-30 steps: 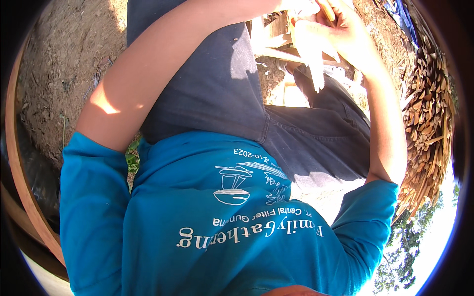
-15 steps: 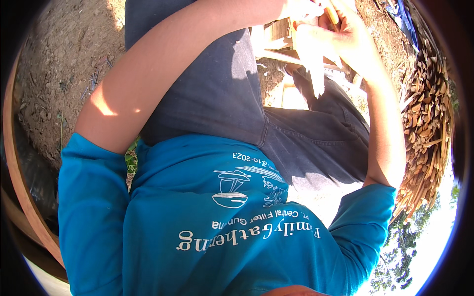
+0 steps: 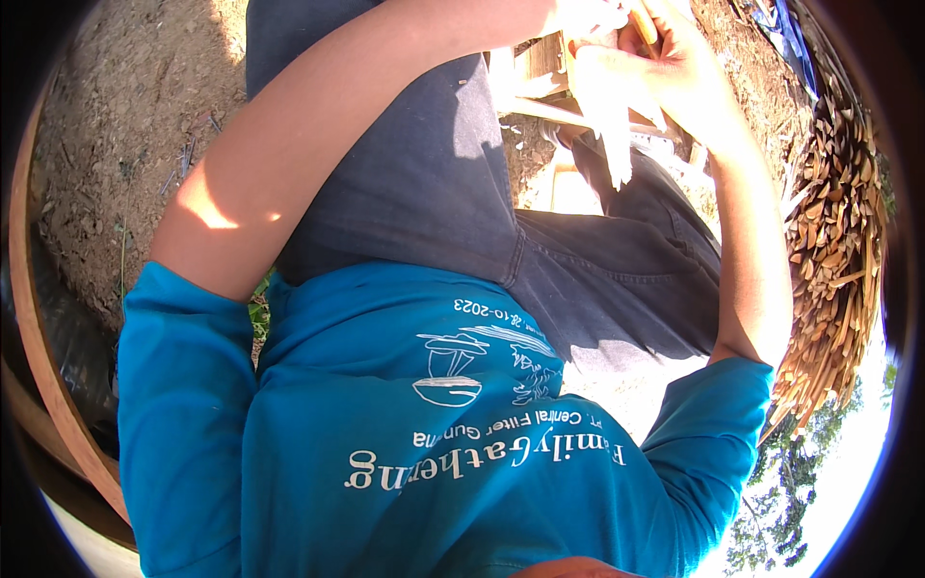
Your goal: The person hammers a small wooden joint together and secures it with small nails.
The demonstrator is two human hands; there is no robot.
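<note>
At the top edge, in glare, my right hand (image 3: 665,67) is closed round a slim yellow-brown rod (image 3: 643,23), perhaps a tool handle; its far end is out of view. Close beside it is my left hand (image 3: 586,15), its fingers bent and partly cut off by the frame. Glare hides what they hold, if anything. A pale, splintered strip of wood (image 3: 615,144) hangs below the right hand, its pointed end over the gap between my legs. I cannot tell which hand bears it.
Wooden pieces (image 3: 540,63) lie between my legs. A large stack of split sticks (image 3: 833,231) stands at the right, below a blue sheet (image 3: 785,43). Bare soil (image 3: 145,106) spreads at the left, near a curved wooden band (image 3: 48,356). My legs wear dark trousers (image 3: 405,183).
My left arm has shifted very slightly to the right. Both hands stay together at the top, and the pale strip is almost unmoved.
</note>
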